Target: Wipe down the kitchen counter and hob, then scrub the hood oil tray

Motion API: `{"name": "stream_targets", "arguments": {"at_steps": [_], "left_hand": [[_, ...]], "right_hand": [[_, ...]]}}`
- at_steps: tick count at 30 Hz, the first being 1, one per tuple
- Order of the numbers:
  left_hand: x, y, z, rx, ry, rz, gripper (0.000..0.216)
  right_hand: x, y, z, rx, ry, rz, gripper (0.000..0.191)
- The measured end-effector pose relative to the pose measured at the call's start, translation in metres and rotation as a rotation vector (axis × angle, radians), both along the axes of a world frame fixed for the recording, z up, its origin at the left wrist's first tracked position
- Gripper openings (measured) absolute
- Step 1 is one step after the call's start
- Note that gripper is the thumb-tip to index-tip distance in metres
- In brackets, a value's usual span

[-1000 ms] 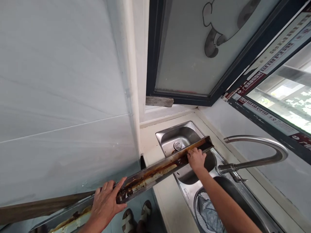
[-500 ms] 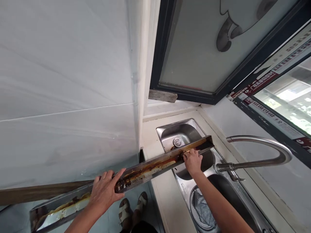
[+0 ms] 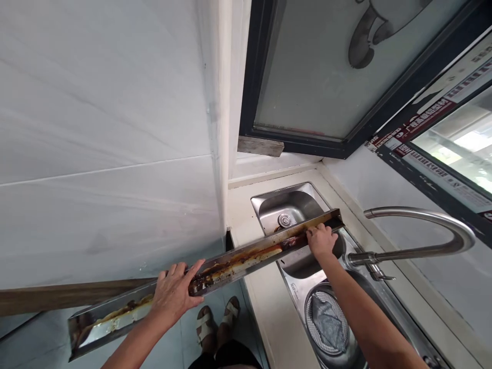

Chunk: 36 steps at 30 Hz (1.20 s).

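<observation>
A long, narrow metal trough [image 3: 246, 259], its inside smeared with brown, greasy-looking residue, lies at a slant from the lower left to over the sink. My left hand [image 3: 173, 293] grips it near the middle, thumb and fingers across its two sides. Toward the far right end, my right hand [image 3: 322, 240] reaches over the near side with its fingers curled down into the trough; the fingertips, and anything in them, are hidden. A dark reddish patch lies on the trough's floor just left of those fingers.
Under the trough's right end is a steel sink [image 3: 295, 288] with several basins. A curved faucet [image 3: 426, 251] stands to the right. A round strainer [image 3: 326, 318] holding a grey cloth [image 3: 327, 324] sits in the near basin. A white wall [image 3: 115, 215] rises at left; a dark-framed window [image 3: 307, 92] hangs above.
My right hand has slid along the trough toward its far right end. My left hand keeps its hold on the trough. The whole view has shifted slightly.
</observation>
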State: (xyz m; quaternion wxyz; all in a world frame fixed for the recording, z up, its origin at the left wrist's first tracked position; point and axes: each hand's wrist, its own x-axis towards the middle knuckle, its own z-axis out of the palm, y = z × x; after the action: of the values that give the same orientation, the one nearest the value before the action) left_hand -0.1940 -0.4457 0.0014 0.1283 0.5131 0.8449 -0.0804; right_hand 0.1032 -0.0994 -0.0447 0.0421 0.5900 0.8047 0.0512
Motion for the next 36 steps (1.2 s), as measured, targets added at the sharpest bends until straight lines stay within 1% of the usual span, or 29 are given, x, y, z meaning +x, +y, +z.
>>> {"name": "stream_targets", "arguments": {"at_steps": [2,6,7,8,11,12,13,16,18,19,22,23,25,28,29,30,33,34,36], "left_hand": [[-0.001,0.0,-0.001,0.004,0.006,-0.006,0.077],[-0.001,-0.003,-0.004,0.025,0.048,-0.033,0.079],[-0.001,-0.004,-0.004,0.029,0.057,-0.04,0.079],[-0.001,-0.004,-0.004,0.031,0.064,-0.046,0.079],[0.0,-0.005,-0.003,0.028,0.071,-0.045,0.078],[0.0,-0.005,-0.003,0.024,0.071,-0.042,0.078],[0.0,-0.004,-0.003,0.02,0.072,-0.039,0.079],[-0.001,-0.003,-0.005,0.021,0.078,-0.04,0.08],[-0.001,-0.003,-0.005,0.029,0.079,-0.044,0.079],[-0.001,-0.003,-0.005,0.03,0.077,-0.044,0.079],[0.0,-0.002,-0.003,0.028,0.069,-0.039,0.077],[0.0,-0.002,-0.002,0.026,0.068,-0.036,0.077],[0.0,-0.002,-0.002,0.025,0.069,-0.03,0.077],[0.0,-0.001,-0.002,0.029,0.065,-0.027,0.076],[0.0,-0.001,-0.002,0.032,0.064,-0.027,0.076],[0.0,-0.001,-0.002,0.034,0.064,-0.029,0.076],[-0.001,0.0,-0.001,0.029,0.063,-0.037,0.076],[-0.001,-0.001,-0.002,0.026,0.064,-0.04,0.076],[-0.001,-0.002,-0.002,0.026,0.069,-0.049,0.077]], "right_hand": [[-0.003,-0.001,0.001,-0.007,0.002,-0.02,0.031],[-0.013,-0.016,-0.001,-0.048,0.064,0.151,0.027],[-0.012,-0.016,-0.001,-0.051,0.072,0.165,0.026],[-0.01,-0.013,0.0,-0.049,0.071,0.147,0.026],[-0.001,0.003,0.001,-0.03,0.041,-0.003,0.028],[0.0,0.005,0.001,-0.028,0.036,-0.028,0.028],[0.0,0.005,0.0,-0.029,0.036,-0.024,0.028],[-0.006,-0.006,-0.004,-0.051,0.077,0.111,0.027],[-0.007,-0.008,-0.005,-0.074,0.092,0.153,0.027],[-0.005,-0.004,-0.004,-0.077,0.082,0.13,0.027],[0.002,0.012,0.0,-0.055,0.019,-0.004,0.027],[0.003,0.016,0.001,-0.053,0.004,-0.019,0.027],[0.002,0.015,0.001,-0.072,-0.014,0.025,0.027],[-0.002,0.005,0.0,-0.107,-0.019,0.177,0.027],[-0.002,0.004,0.001,-0.108,-0.023,0.197,0.028],[-0.002,0.005,0.002,-0.103,-0.033,0.187,0.028],[0.0,0.014,0.007,-0.075,-0.08,0.077,0.029],[0.0,0.016,0.007,-0.072,-0.086,0.071,0.029],[-0.002,0.015,0.007,-0.087,-0.074,0.132,0.027]]}}
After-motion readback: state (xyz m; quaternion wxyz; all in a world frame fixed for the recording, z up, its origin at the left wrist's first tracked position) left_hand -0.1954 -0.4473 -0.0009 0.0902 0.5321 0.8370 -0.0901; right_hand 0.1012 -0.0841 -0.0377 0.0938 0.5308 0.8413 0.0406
